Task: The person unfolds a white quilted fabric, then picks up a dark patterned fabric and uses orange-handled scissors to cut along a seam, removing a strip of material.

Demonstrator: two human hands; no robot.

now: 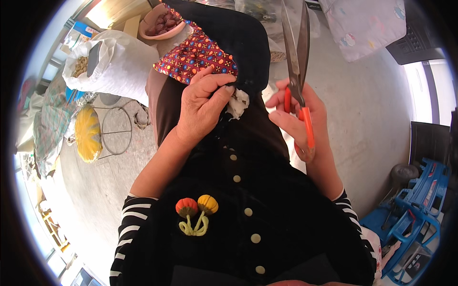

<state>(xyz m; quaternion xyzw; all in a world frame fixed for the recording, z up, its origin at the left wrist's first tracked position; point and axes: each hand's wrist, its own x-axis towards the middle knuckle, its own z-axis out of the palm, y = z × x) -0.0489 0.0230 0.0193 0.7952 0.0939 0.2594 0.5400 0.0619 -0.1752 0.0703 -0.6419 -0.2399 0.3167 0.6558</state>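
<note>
My left hand (pixel 205 102) pinches the edge of a black cloth piece (pixel 250 46) between thumb and forefinger, over my lap. This piece has a red patterned fabric (pixel 204 53) along its left side. A tuft of white stuffing (pixel 239 103) sticks out beside my left fingertips. In my right hand (pixel 304 114) are large scissors (pixel 296 68) with orange-red handles. Their blades point away from me and stand slightly apart, to the right of the black cloth. The fingers of my right hand pass around the handles.
At the left stand a white sack (pixel 118 64) and a pink bowl of reddish round items (pixel 161 34). A yellow bundle (pixel 88 134) lies near a round wire frame (pixel 117 131). Blue plastic equipment (pixel 411 211) stands at the lower right; a pale printed cloth (pixel 365 25) hangs at the upper right.
</note>
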